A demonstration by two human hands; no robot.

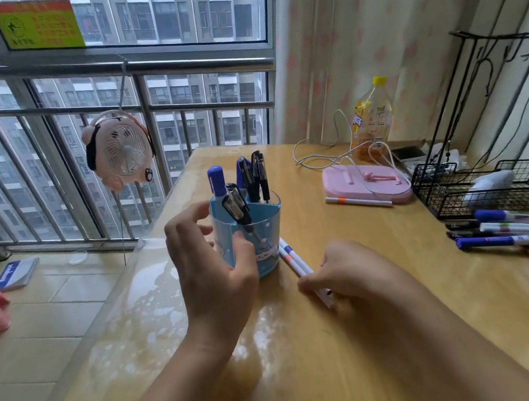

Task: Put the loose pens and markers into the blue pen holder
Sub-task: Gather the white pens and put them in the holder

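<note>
Head view. The blue pen holder [250,233] is seen upright on the wooden table [398,335], used here as the landmark. Several pens are already stood in it: a blue-capped marker [217,180] at its left rear, dark pens [254,176] at its rear, and a black pen [238,209] leaning at its front.

The left hand [213,270] is held against the holder's near-left side, fingers spread and curved, thumb laid on the holder's front wall; nothing is gripped in it.

The right hand [347,273] is placed just right of and nearer than the holder, fingers pinched onto two thin white pens [293,258], whose far ends lie touching or just beside the holder's base.

One more white pen [358,202] is noted right of the holder, along the near edge of a pink stand [365,180]. Further right, loose markers [507,233] lie in a row before a black wire basket [483,190].
</note>
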